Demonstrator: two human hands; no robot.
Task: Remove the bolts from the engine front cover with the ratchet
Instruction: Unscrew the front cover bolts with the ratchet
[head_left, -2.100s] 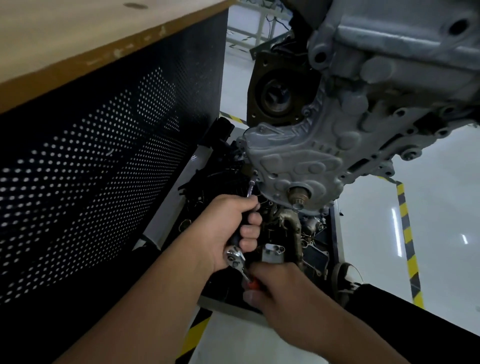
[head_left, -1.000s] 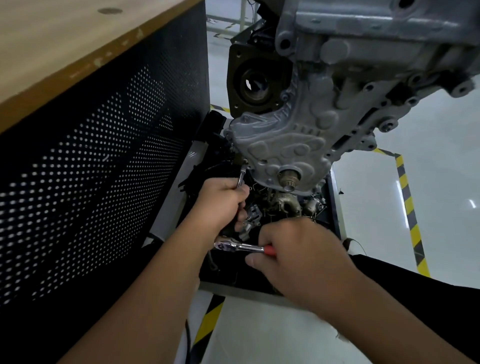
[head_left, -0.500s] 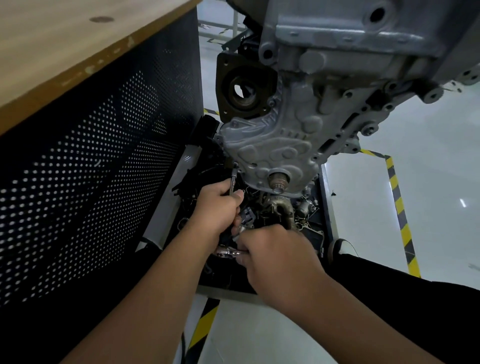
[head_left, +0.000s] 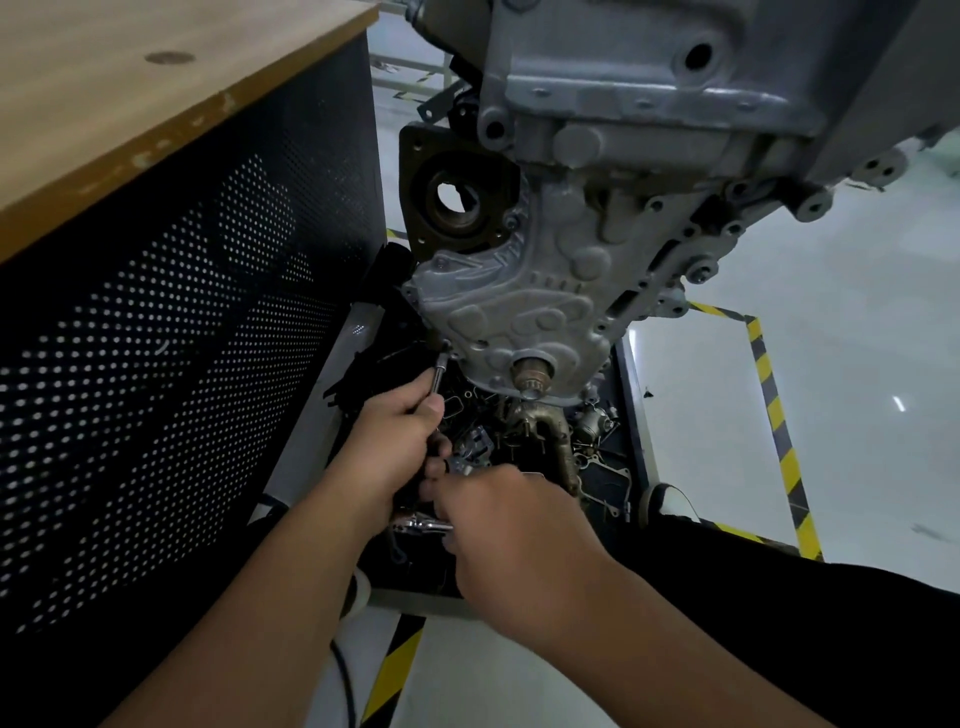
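Up front, my left hand (head_left: 400, 441) grips the ratchet extension bar (head_left: 439, 370), its tip on a bolt at the lower left edge of the engine front cover (head_left: 524, 306). Just below, my right hand (head_left: 514, 540) grips the ratchet (head_left: 422, 526) handle, chrome head showing between both hands.

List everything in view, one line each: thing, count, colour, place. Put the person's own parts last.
engine front cover: one, silver-grey, centre.
ratchet: one, chrome, between the hands; extension runs up to the cover's lower left edge.
crank stub: one, brownish, bottom of the cover.
workbench: one, wooden top, black perforated side, left.
parts tray: one, dark, below the engine.
floor tape: yellow-black stripes, right.
left hand: grips the extension.
right hand: holds the ratchet handle.
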